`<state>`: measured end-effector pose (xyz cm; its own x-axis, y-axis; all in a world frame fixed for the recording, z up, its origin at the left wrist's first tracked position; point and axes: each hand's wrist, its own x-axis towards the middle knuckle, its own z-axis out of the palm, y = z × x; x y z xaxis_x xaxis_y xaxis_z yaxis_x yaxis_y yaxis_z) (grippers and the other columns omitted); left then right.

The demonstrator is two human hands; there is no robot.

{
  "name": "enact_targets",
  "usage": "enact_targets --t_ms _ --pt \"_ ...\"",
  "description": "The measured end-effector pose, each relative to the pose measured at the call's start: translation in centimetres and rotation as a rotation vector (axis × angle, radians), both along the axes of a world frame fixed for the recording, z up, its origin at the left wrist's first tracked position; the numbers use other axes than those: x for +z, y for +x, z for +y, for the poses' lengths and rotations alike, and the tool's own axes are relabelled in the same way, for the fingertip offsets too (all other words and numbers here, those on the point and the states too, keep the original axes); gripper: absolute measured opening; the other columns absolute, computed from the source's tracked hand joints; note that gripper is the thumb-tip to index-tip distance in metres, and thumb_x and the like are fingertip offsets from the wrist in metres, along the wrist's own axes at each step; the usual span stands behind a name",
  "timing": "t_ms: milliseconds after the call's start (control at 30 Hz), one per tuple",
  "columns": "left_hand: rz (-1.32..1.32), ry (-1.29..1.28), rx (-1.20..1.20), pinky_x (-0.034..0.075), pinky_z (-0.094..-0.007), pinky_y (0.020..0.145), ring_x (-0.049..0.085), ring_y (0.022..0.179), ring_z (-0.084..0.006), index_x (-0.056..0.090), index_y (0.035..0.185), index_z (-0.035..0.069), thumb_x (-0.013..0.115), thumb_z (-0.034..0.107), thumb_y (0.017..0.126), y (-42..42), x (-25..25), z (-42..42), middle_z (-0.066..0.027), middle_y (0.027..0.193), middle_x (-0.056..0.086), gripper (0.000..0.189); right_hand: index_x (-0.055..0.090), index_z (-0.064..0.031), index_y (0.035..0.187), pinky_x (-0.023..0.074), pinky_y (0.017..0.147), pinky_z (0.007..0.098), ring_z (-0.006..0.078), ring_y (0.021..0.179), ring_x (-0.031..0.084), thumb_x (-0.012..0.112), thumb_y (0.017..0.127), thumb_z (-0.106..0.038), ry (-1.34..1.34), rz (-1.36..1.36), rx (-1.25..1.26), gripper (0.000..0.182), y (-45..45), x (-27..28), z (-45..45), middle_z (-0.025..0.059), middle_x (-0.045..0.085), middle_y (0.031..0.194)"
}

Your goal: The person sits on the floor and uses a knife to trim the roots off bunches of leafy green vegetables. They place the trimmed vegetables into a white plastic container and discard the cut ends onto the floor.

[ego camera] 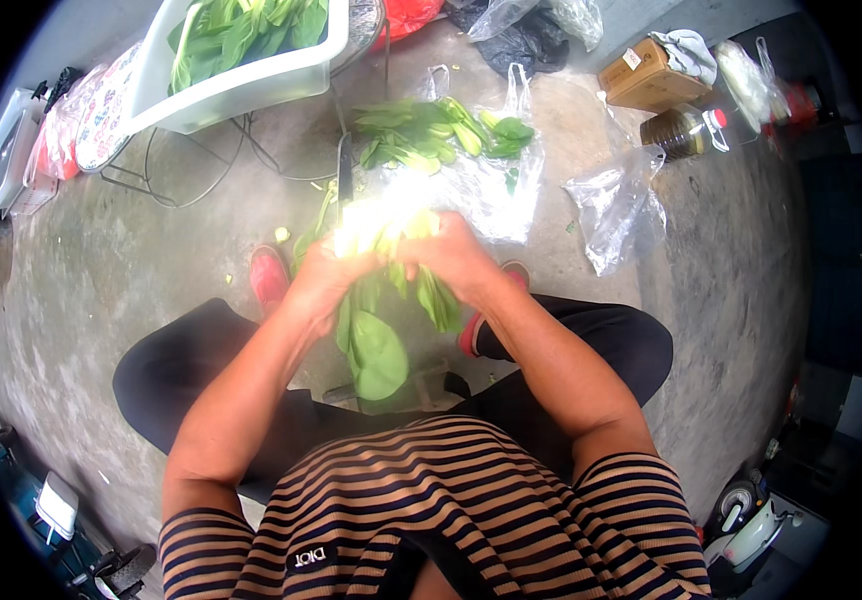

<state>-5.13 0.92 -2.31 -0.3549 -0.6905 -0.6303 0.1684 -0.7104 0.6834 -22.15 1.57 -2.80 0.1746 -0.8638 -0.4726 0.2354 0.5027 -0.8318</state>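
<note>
My left hand [337, 270] and my right hand [446, 251] hold leafy greens [377, 352] between my knees, the leaves hanging down. A knife blade [345, 169] points up beside the greens near my left hand; strong glare hides its handle and the stems, so I cannot tell what holds it. Beyond my hands, several pieces of leafy greens [408, 135] lie on a clear plastic bag [525, 202] on the floor. A white plastic tub [251, 94] at the top left holds more long green leaves [251, 34].
A stool [105, 150] with a patterned seat stands at the left. To the right are an empty-looking plastic bag [618, 210], a cardboard box [645, 75] and a jug of dark liquid [675, 135]. Red and black bags lie at the top; a scooter [753, 525] stands at lower right.
</note>
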Motion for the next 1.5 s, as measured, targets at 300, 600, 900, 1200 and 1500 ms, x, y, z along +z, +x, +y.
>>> enact_targets --t_ms 300,600,900,1200,1500 --pt "-0.221 -0.005 -0.065 0.044 -0.0273 0.069 0.055 0.082 -0.0126 0.059 0.104 0.001 0.065 0.005 0.073 1.7 1.4 -0.7 -0.004 0.092 0.06 0.032 0.057 0.0006 0.097 0.0452 0.05 0.0264 0.013 0.056 0.054 0.061 0.07 -0.005 -0.004 0.005 -0.038 0.028 -2.1 -0.5 -0.6 0.008 0.063 0.073" --pt "-0.09 -0.187 0.037 0.045 -0.0269 0.071 0.056 0.083 -0.0122 0.055 0.11 0.0 0.068 0.01 0.075 0.6 2.3 -0.8 -0.0048 0.095 0.059 0.038 0.053 -0.0035 0.104 0.0473 0.077 0.0357 0.0204 0.086 0.057 0.055 0.081 -0.021 0.193 -0.557 -0.167 0.028 -0.1 1.1 -1.2 0.0102 0.059 0.096" --pt "-0.114 -0.416 0.011 0.047 -0.0298 0.077 0.057 0.088 -0.0156 0.05 0.114 0.0 0.064 0.011 0.073 2.4 5.4 -7.0 -0.0078 0.099 0.058 0.045 0.049 -0.0015 0.108 0.0446 0.087 0.0369 0.0246 0.094 0.056 0.042 0.085 -0.004 -0.027 -0.812 -0.13 0.024 4.7 7.0 -6.7 0.0126 0.056 0.103" --pt "0.285 -0.306 0.149 0.054 -0.0346 0.076 0.062 0.086 -0.0222 0.045 0.12 -0.002 0.06 0.013 0.078 7.2 8.6 -11.7 -0.015 0.102 0.059 0.047 0.051 0.0035 0.109 0.0485 0.079 0.0379 0.0256 0.088 0.059 0.035 0.086 0.003 -0.1 -0.663 -0.078 0.028 8.9 10.9 -11.8 0.0144 0.057 0.102" --pt "-0.301 -0.92 0.09 0.05 -0.0278 0.063 0.06 0.072 -0.0152 0.053 0.106 -0.001 0.064 0.02 0.078 8.9 20.0 -24.9 -0.007 0.086 0.061 0.037 0.047 -0.0011 0.117 0.0421 0.084 0.0446 0.0237 0.099 0.052 0.053 0.085 -0.008 -0.349 -0.219 -0.165 0.033 8.5 17.3 -26.2 0.0125 0.054 0.109"
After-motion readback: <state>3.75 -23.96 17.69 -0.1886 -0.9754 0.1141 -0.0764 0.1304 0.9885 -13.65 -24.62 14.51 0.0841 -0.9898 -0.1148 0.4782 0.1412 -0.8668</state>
